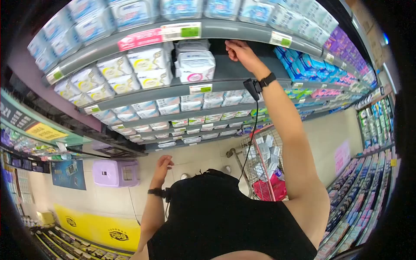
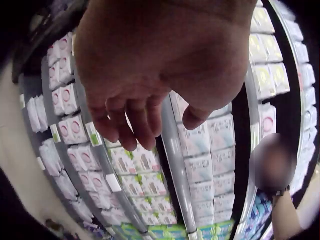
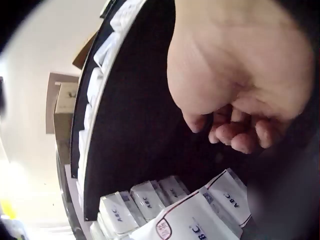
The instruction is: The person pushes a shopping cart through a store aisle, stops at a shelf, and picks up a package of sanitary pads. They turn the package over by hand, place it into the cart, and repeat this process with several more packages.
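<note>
My right hand (image 1: pixel 243 55) reaches over a bare stretch of the shelf, under the shelf above, its fingers loosely bent and holding nothing. Just left of it stands a white pack with a pink oval (image 1: pixel 196 67), with more packs behind. In the right wrist view, white ABC packs (image 3: pixel 192 220) lie below and beside the bent fingers (image 3: pixel 242 142). Low at my left side, the left hand (image 1: pixel 163 167) hangs with relaxed fingers and nothing in it. From the left wrist that hand (image 2: pixel 160 65) overlaps the shelf rows, its fingers hanging apart.
White packs with yellow marks (image 1: pixel 149 65) fill the shelf's left part; blue packs (image 1: pixel 303 65) lie to the right. A shopping cart (image 1: pixel 260 160) with a red bag (image 1: pixel 271 188) stands by my right side. A purple stool (image 1: pixel 115 173) is on the floor at left.
</note>
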`<action>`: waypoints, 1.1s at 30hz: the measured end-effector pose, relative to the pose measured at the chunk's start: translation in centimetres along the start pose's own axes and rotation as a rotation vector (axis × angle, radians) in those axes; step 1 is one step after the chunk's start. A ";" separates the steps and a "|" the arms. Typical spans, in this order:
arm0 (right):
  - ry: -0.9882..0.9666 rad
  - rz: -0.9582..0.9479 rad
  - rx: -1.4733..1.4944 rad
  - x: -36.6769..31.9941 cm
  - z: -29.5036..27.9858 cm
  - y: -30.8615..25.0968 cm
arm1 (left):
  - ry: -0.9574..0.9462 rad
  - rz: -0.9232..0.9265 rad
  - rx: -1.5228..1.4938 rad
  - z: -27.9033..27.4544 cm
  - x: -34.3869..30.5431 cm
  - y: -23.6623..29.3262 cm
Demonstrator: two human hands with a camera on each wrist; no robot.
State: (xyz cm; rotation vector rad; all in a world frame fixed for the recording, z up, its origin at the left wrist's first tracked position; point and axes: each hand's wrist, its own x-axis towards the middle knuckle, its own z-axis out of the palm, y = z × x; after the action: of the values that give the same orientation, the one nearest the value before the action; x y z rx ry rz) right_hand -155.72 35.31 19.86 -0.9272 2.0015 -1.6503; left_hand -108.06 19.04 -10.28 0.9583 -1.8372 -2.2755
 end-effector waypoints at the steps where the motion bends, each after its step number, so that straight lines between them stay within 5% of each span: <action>1: 0.042 0.034 -0.075 1.2 0.9 -0.4 | 0.052 -0.002 -0.031 -1.6 -0.6 -0.6; 7: -0.208 0.265 -0.619 5.5 3.5 -2.2 | 0.296 -0.006 -0.140 -9.4 -4.7 -2.7; 19: 0.037 0.239 -0.190 6.3 0.5 3.7 | 0.294 0.002 -0.144 -11.5 -3.5 -3.3; 22: 0.262 0.232 -0.212 5.1 -1.7 4.4 | 0.226 0.011 -0.090 -10.9 -2.7 -2.2; 26: 0.501 0.147 0.044 0.9 -4.1 4.4 | 0.181 0.047 -0.080 -10.4 -2.2 -2.1; 29: 0.375 0.131 0.334 -3.0 -7.6 5.3 | 0.144 0.008 -0.056 -10.6 -1.4 -3.3; 33: 0.508 0.117 0.544 -9.8 -7.3 3.5 | 0.098 -0.020 0.010 -9.7 -0.3 -3.4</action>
State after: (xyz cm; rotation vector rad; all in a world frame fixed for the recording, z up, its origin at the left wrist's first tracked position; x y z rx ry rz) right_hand -154.51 47.68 17.11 -0.2031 1.6729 -2.3533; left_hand -101.87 11.80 -14.13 1.0731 -1.8098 -2.1902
